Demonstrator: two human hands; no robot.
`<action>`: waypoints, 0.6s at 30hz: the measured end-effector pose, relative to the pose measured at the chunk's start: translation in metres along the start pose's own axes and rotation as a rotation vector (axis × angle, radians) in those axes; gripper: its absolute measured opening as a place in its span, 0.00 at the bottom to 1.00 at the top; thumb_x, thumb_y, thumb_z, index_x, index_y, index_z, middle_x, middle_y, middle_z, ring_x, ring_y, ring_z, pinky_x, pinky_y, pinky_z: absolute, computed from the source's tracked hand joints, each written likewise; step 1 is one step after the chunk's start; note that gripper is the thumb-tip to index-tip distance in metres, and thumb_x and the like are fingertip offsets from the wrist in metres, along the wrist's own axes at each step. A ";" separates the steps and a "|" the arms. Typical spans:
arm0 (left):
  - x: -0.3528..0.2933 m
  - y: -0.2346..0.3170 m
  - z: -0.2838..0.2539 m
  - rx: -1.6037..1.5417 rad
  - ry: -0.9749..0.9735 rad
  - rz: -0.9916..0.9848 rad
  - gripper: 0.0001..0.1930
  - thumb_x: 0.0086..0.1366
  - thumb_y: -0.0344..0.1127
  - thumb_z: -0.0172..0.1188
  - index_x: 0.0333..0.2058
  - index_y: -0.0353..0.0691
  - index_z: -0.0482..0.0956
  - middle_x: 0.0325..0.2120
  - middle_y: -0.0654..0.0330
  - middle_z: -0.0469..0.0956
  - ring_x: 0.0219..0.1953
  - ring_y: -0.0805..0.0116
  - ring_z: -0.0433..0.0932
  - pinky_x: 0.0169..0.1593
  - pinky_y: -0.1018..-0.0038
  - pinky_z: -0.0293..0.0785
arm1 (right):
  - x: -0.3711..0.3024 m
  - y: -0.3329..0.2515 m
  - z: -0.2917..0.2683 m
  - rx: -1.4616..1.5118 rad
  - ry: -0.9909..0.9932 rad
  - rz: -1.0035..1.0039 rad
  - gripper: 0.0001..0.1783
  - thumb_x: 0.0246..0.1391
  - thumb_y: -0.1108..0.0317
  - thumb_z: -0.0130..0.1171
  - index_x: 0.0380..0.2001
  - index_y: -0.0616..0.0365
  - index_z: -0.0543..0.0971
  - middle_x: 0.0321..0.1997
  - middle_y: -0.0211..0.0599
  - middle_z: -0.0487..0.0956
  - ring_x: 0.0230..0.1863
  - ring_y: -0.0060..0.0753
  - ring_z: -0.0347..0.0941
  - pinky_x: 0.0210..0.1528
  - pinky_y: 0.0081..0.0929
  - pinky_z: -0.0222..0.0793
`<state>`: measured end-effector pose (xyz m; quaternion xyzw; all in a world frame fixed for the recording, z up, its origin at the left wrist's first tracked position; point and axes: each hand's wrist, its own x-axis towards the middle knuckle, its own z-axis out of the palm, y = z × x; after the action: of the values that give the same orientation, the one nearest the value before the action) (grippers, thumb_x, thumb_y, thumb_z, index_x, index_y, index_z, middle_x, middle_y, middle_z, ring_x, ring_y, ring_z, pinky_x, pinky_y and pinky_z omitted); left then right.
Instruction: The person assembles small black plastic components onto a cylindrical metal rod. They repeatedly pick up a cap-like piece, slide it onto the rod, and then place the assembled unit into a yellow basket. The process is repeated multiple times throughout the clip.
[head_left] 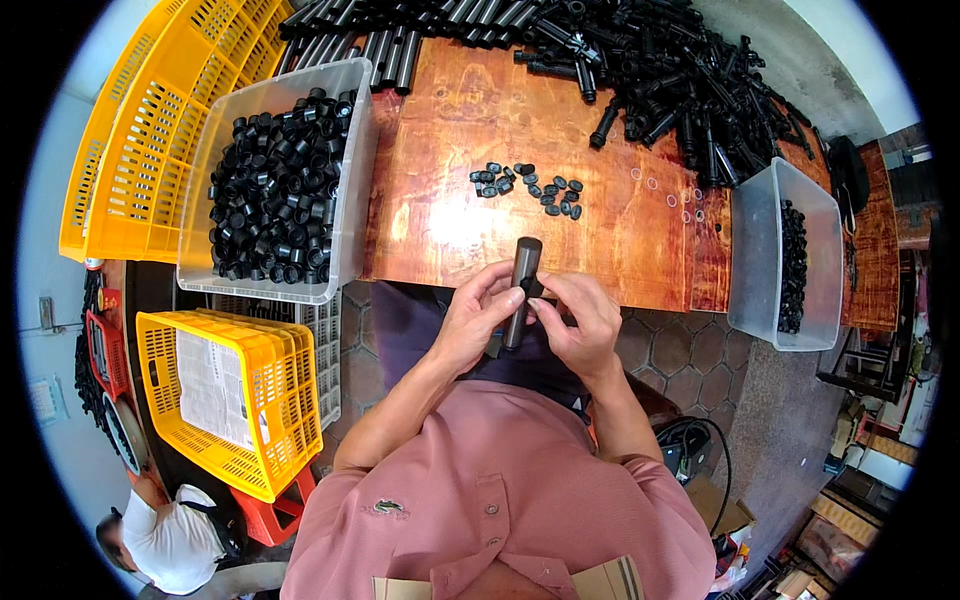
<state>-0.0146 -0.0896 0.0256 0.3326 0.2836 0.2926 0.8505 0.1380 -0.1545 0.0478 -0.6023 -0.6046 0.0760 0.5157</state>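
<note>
Just off the table's near edge, my left hand (478,318) is closed around a short black tube (527,262), held upright with its capped-looking end toward the table. My right hand (582,322) meets the tube's right side, thumb and forefinger pinched together against it. Something dark shows between those fingertips, too small to make out. Beyond the tube, several small black oval pieces (551,190) lie in a loose cluster on the wooden table (440,120).
A clear bin of black caps (352,200) stands left, beside a tall yellow crate (110,170). Another yellow crate (290,360) sits below. Black tube assemblies (660,80) pile at the back; a clear bin (755,270) stands right. Clear rings (672,200) lie nearby. A person (185,540) is at lower left.
</note>
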 end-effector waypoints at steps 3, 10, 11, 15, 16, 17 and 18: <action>-0.001 -0.006 -0.005 0.053 -0.026 0.056 0.23 0.69 0.29 0.59 0.60 0.33 0.67 0.49 0.56 0.77 0.47 0.71 0.78 0.51 0.73 0.78 | 0.001 -0.001 -0.002 -0.035 0.002 -0.062 0.20 0.40 0.79 0.71 0.41 0.61 0.82 0.33 0.40 0.81 0.28 0.35 0.79 0.29 0.26 0.75; 0.000 -0.005 -0.001 -0.039 -0.057 -0.019 0.23 0.69 0.28 0.57 0.62 0.32 0.66 0.50 0.53 0.77 0.46 0.67 0.80 0.51 0.70 0.80 | -0.001 0.002 -0.003 0.004 0.051 -0.006 0.20 0.40 0.81 0.71 0.41 0.61 0.83 0.34 0.42 0.81 0.27 0.31 0.78 0.26 0.21 0.74; 0.000 -0.005 -0.001 -0.048 -0.058 -0.045 0.24 0.70 0.28 0.57 0.62 0.31 0.65 0.50 0.53 0.77 0.45 0.67 0.81 0.51 0.69 0.81 | -0.001 0.001 -0.004 0.004 0.044 0.002 0.20 0.40 0.82 0.71 0.41 0.61 0.83 0.34 0.42 0.81 0.28 0.31 0.78 0.26 0.21 0.74; 0.000 -0.005 -0.001 -0.058 -0.073 -0.073 0.25 0.70 0.28 0.56 0.63 0.32 0.64 0.50 0.53 0.77 0.45 0.67 0.81 0.50 0.70 0.81 | -0.001 0.003 -0.007 -0.006 0.016 0.022 0.21 0.40 0.82 0.71 0.42 0.61 0.83 0.34 0.41 0.82 0.28 0.31 0.78 0.26 0.22 0.74; -0.001 -0.005 0.000 -0.051 -0.070 -0.076 0.25 0.70 0.29 0.56 0.63 0.32 0.64 0.50 0.53 0.77 0.45 0.67 0.81 0.50 0.70 0.80 | -0.001 0.005 -0.006 -0.011 0.008 0.025 0.21 0.40 0.83 0.71 0.42 0.61 0.83 0.34 0.41 0.82 0.28 0.31 0.78 0.26 0.22 0.73; -0.001 -0.004 0.001 -0.043 -0.066 -0.080 0.25 0.70 0.29 0.56 0.64 0.32 0.64 0.50 0.53 0.77 0.44 0.67 0.81 0.50 0.71 0.80 | -0.002 0.006 -0.006 -0.029 0.007 0.006 0.21 0.39 0.82 0.71 0.42 0.61 0.83 0.34 0.41 0.82 0.28 0.31 0.78 0.27 0.23 0.73; -0.002 -0.005 0.000 -0.033 -0.072 -0.072 0.25 0.70 0.29 0.56 0.64 0.32 0.64 0.50 0.53 0.77 0.45 0.68 0.81 0.51 0.71 0.79 | -0.002 0.007 -0.005 -0.048 0.006 -0.013 0.22 0.39 0.82 0.71 0.42 0.60 0.83 0.34 0.40 0.82 0.28 0.31 0.78 0.27 0.24 0.73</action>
<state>-0.0139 -0.0941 0.0223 0.3182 0.2597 0.2544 0.8755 0.1455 -0.1571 0.0438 -0.6107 -0.6087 0.0566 0.5034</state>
